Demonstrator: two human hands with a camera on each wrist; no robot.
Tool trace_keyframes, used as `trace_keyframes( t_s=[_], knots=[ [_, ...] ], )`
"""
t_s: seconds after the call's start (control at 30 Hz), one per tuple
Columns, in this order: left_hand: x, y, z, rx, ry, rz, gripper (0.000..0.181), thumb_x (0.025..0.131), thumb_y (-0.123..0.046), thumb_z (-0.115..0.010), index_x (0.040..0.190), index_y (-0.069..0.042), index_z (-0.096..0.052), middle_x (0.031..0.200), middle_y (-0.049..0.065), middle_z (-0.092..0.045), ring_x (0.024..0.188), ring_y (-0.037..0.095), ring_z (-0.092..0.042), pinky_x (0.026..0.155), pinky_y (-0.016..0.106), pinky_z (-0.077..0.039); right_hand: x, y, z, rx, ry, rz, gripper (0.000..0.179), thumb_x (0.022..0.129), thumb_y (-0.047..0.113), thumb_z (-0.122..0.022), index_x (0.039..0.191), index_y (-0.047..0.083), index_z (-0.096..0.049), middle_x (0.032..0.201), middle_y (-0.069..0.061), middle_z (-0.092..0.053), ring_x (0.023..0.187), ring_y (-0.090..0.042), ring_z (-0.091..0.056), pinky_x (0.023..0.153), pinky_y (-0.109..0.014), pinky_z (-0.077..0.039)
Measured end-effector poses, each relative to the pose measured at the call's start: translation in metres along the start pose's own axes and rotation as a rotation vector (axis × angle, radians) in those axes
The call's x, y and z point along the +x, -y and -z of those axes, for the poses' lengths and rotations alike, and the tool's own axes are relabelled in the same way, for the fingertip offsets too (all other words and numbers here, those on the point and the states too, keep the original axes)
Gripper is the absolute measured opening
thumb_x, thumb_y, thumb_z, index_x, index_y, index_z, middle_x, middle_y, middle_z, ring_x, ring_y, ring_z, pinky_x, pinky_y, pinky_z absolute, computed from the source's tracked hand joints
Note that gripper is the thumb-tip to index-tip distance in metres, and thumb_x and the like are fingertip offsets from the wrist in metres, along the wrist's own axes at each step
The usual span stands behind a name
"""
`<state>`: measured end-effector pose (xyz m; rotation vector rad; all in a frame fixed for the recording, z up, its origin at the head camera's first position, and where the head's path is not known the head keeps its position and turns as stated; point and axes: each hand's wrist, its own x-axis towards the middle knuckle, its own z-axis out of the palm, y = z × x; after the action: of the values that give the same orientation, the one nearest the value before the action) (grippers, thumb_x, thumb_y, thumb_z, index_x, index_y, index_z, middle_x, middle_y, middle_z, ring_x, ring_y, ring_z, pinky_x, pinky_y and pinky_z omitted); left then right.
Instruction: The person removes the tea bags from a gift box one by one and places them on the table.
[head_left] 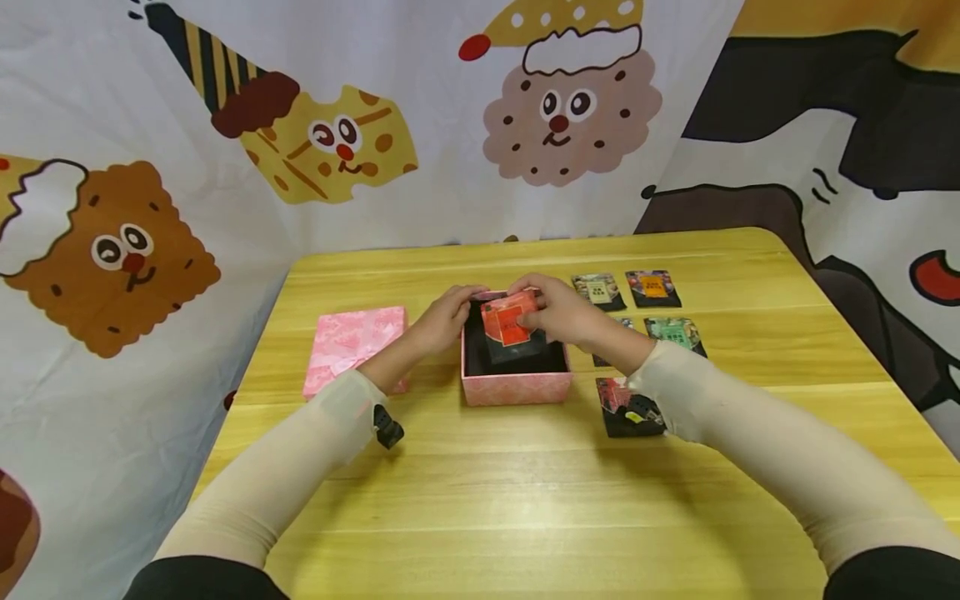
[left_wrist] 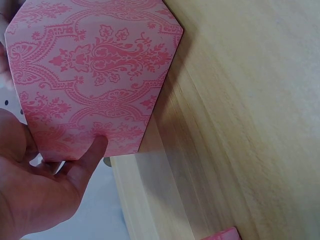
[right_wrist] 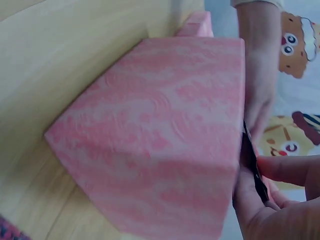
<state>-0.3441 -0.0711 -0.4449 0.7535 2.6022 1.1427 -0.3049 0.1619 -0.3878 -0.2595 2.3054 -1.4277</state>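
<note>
A pink patterned box (head_left: 517,389) with a black inside stands uncovered on the table. My left hand (head_left: 441,318) holds it at the back left corner; in the left wrist view a finger (left_wrist: 90,161) lies along the patterned outer wall. My right hand (head_left: 557,312) pinches a red and black packet (head_left: 513,323) between thumb and fingers, tilted over the box opening. From the right wrist view, the packet (right_wrist: 254,167) shows edge-on right at the box rim, with the thumb on one side and fingers on the other.
The pink lid (head_left: 356,337) with a bow lies left of the box, partly behind my left forearm. Several packets lie to the right, among them an orange-labelled one (head_left: 653,287), a green one (head_left: 675,331) and a red-black one (head_left: 630,417). A cartoon-printed cloth (head_left: 450,200) hangs behind the table.
</note>
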Motion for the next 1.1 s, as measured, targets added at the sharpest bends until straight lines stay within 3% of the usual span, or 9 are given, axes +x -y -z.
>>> trace_keyframes(
  t_s=[0.17, 0.33, 0.73, 0.83, 1.0, 1.1],
  knots=[
    [0.0, 0.0, 0.001, 0.011, -0.01, -0.005, 0.043, 0.111, -0.005, -0.036, 0.152, -0.004, -0.047, 0.142, 0.022, -0.052, 0.119, 0.034, -0.052, 0.106, 0.05, -0.041, -0.01, -0.006, 0.02, 0.056, -0.028, -0.013, 0.041, 0.103, 0.002, -0.059, 0.142, 0.009, -0.051, 0.108, -0.02, -0.065, 0.083, -0.023, -0.063, 0.053, -0.028, -0.045],
    [0.0, 0.0, 0.001, 0.017, -0.025, -0.02, 0.042, 0.11, -0.003, -0.037, 0.15, -0.002, -0.048, 0.141, 0.023, -0.053, 0.115, 0.034, -0.052, 0.103, 0.049, -0.042, -0.021, -0.015, 0.038, 0.112, -0.041, -0.03, 0.041, 0.105, 0.003, -0.056, 0.145, 0.008, -0.047, 0.119, -0.022, -0.061, 0.091, -0.025, -0.063, 0.061, -0.03, -0.051],
    [0.0, 0.002, 0.0, 0.015, -0.009, -0.007, 0.042, 0.111, -0.003, -0.037, 0.152, -0.004, -0.047, 0.139, 0.023, -0.052, 0.107, 0.034, -0.052, 0.096, 0.046, -0.042, -0.053, -0.035, 0.072, 0.099, -0.083, -0.088, 0.044, 0.109, 0.012, -0.052, 0.151, 0.013, -0.042, 0.132, -0.022, -0.054, 0.101, -0.024, -0.061, 0.078, -0.038, -0.054],
    [-0.001, 0.001, 0.0, 0.011, -0.002, -0.009, 0.043, 0.111, -0.003, -0.037, 0.152, -0.003, -0.046, 0.138, 0.023, -0.052, 0.105, 0.034, -0.051, 0.094, 0.046, -0.041, -0.06, -0.039, 0.079, 0.081, -0.088, -0.088, 0.046, 0.109, 0.014, -0.051, 0.154, 0.012, -0.039, 0.132, -0.022, -0.052, 0.104, -0.025, -0.06, 0.083, -0.042, -0.053],
    [-0.001, 0.001, 0.0, 0.013, -0.006, -0.015, 0.043, 0.11, -0.002, -0.038, 0.152, -0.002, -0.046, 0.138, 0.024, -0.053, 0.109, 0.034, -0.051, 0.097, 0.047, -0.042, -0.07, -0.048, 0.09, 0.077, -0.086, -0.106, 0.049, 0.109, 0.014, -0.05, 0.156, 0.01, -0.035, 0.145, -0.024, -0.044, 0.122, -0.034, -0.053, 0.097, -0.06, -0.047],
    [-0.001, 0.001, -0.001, 0.015, -0.009, -0.016, 0.043, 0.11, -0.002, -0.038, 0.152, -0.003, -0.047, 0.138, 0.023, -0.054, 0.109, 0.033, -0.051, 0.097, 0.047, -0.042, -0.077, -0.055, 0.097, 0.075, -0.09, -0.116, 0.05, 0.109, 0.015, -0.051, 0.156, 0.01, -0.035, 0.151, -0.023, -0.041, 0.126, -0.032, -0.053, 0.1, -0.061, -0.047]
  ],
)
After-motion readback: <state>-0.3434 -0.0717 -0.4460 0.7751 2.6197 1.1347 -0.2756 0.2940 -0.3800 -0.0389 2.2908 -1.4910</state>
